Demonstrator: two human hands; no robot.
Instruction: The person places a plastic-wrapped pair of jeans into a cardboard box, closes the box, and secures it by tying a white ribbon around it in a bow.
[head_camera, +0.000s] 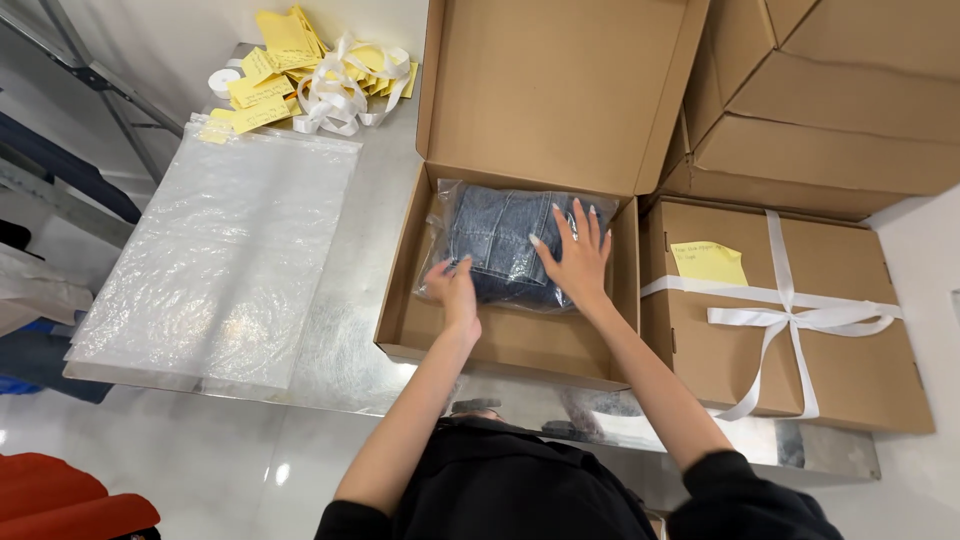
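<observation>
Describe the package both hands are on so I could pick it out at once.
On the shiny metal table, find the open cardboard box with its lid standing up. Inside lies the bagged denim, folded blue-grey fabric in a clear plastic bag, with the right hand flat on top and the left hand at its near edge. Unlike the closed ribboned box beside it, this one is open.

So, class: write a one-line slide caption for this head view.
Both hands, left hand and right hand, press bagged jeans into an open cardboard box.
</observation>
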